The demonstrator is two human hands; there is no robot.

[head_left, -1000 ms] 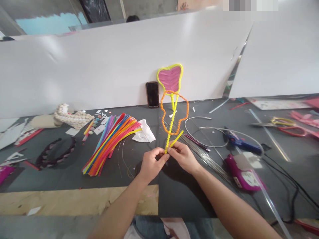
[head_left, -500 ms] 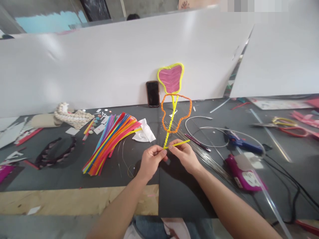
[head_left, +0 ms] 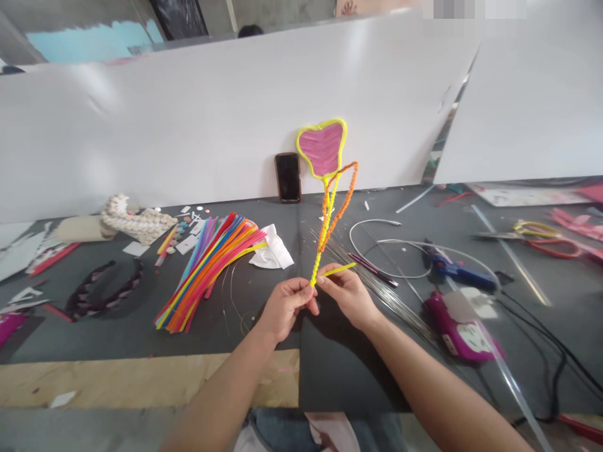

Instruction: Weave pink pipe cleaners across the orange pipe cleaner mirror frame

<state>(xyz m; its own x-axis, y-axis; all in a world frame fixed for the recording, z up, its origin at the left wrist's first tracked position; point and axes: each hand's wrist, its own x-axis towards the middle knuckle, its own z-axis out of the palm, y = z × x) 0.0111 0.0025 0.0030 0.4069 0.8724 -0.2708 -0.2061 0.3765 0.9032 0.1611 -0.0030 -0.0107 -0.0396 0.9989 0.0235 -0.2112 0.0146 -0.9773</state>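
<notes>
Between my hands stands a twisted yellow pipe cleaner stem (head_left: 318, 259), topped by a loop of twisted orange pipe cleaner (head_left: 349, 199). My left hand (head_left: 288, 306) pinches the lower end of the stem between thumb and fingers. Close beside it, my right hand (head_left: 347, 293) is closed on a yellow pipe cleaner end (head_left: 340, 270) that sticks out to the right. Behind the orange loop, a pink shape with a yellow fuzzy outline (head_left: 322, 149) leans against the white board, partly overlapped by the loop.
Left of my hands lies a bundle of coloured pipe cleaners (head_left: 207, 276) near a white wrapper (head_left: 273, 248). A phone (head_left: 287, 178) leans on the white board (head_left: 188, 125). To the right are thin wires (head_left: 396, 301), a glue gun (head_left: 464, 273), scissors (head_left: 527, 237) and a purple power strip (head_left: 464, 329).
The orange loop has turned about the stem, from a wide face-on outline to a narrow, slanted one. Both hands stay in nearly the same place.
</notes>
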